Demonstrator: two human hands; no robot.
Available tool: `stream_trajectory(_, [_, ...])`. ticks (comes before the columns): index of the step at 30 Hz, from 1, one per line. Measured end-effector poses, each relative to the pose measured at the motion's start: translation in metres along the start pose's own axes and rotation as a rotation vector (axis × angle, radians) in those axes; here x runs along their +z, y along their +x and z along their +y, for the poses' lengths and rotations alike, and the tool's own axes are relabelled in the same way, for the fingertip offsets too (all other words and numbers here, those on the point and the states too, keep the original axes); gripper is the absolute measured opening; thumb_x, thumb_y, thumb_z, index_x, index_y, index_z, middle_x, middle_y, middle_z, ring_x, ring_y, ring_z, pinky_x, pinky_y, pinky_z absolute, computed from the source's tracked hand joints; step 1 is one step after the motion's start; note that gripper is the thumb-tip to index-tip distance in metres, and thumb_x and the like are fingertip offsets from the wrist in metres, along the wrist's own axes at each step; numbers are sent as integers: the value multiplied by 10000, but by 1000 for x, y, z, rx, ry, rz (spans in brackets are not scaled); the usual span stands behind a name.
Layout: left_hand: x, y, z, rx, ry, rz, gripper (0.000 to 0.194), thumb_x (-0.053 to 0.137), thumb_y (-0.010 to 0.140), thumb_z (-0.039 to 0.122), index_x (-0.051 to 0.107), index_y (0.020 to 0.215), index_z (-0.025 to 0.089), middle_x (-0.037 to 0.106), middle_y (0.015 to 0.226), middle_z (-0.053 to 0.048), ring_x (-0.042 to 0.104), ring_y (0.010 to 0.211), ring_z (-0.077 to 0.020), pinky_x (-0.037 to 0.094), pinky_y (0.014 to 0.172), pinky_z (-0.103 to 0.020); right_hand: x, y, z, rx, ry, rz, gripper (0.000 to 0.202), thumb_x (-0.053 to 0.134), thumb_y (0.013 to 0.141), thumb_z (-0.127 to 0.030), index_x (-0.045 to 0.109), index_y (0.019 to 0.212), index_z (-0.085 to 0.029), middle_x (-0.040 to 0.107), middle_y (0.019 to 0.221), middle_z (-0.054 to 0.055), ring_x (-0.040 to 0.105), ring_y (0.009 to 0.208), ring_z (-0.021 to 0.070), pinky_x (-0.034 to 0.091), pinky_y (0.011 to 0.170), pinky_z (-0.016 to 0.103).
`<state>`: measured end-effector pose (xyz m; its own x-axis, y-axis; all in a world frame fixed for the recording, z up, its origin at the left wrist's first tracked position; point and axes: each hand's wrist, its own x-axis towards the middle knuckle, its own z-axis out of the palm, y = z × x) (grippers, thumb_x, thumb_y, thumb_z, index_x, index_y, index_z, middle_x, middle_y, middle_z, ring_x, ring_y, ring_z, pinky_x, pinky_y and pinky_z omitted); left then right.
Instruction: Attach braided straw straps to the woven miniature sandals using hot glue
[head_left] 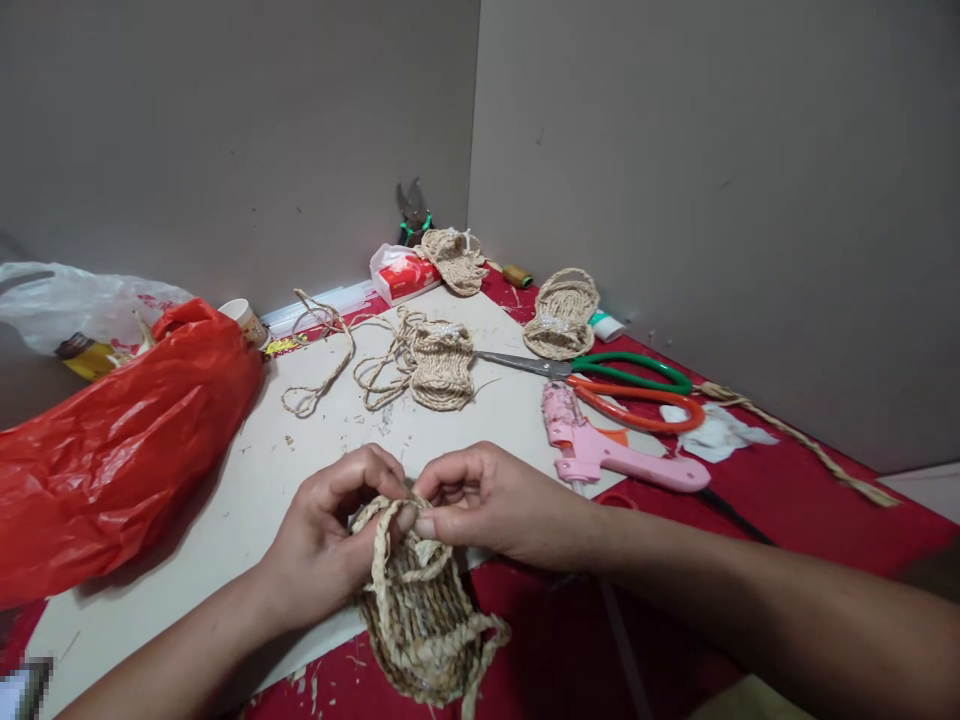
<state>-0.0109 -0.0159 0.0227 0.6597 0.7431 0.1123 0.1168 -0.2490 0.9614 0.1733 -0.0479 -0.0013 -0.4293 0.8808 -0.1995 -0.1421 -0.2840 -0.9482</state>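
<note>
A small woven straw slipper (427,630) with braided cord round its edge is held low in front of me, near the board's front edge. My left hand (326,535) grips its upper end from the left, thumb and fingers closed on the braid. From the right, my right hand (491,505) pinches the same end; the fingertips of both hands nearly meet there. A loose braid hangs at the slipper's lower right. What lies exactly between the fingertips is hidden. Beyond my hands rests another straw slipper (442,375) with trailing cord.
Scissors (555,367) and a pink glue gun (600,455) lie to the right, near crumpled tissue (716,435). A red plastic bag (142,430) fills the left. Farther back are two more slippers, a tissue pack (405,277), cutters (413,210) and a paper cup (244,318).
</note>
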Motion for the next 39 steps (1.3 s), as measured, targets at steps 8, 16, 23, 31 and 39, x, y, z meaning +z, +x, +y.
stream_trajectory(8, [-3, 1, -1, -117, -76, -76, 80, 616, 849, 237, 578, 798, 189, 552, 844, -12, 510, 759, -121, 411, 682, -242, 14, 1, -3, -19, -38, 115, 105, 516, 593, -88, 455, 591, -174, 299, 486, -115, 227, 466, 33, 157, 424, 182])
stream_trajectory(16, [-11, 5, 1, -290, -218, -218, 283, 662, 812, 283, 520, 1048, 218, 559, 877, -12, 486, 740, -116, 399, 647, -222, 13, -2, -6, -18, -57, 177, 55, 508, 578, -124, 485, 591, -172, 341, 474, -107, 256, 450, 35, 173, 413, 177])
stream_trajectory(23, [0, 5, -12, -349, -196, -119, 272, 705, 764, 340, 500, 801, 166, 467, 647, 55, 354, 569, -65, 313, 518, -171, 11, -4, -5, -56, -125, 200, 36, 518, 608, -129, 523, 629, -158, 372, 498, -93, 286, 466, 41, 204, 411, 168])
stream_trajectory(31, [11, -2, -13, -293, -183, 76, 266, 688, 781, 358, 491, 770, 179, 475, 639, 56, 388, 568, -65, 336, 543, -178, 10, -4, -3, -78, -233, 242, 60, 508, 641, -130, 564, 656, -145, 400, 522, -74, 322, 482, 52, 232, 425, 175])
stream_trajectory(39, [14, -3, -17, -316, -171, 140, 263, 690, 773, 350, 497, 732, 176, 484, 612, 52, 386, 553, -71, 345, 535, -187, 11, -5, -5, -34, -303, 217, 112, 538, 682, -96, 631, 740, -121, 466, 554, -56, 377, 504, 60, 283, 444, 166])
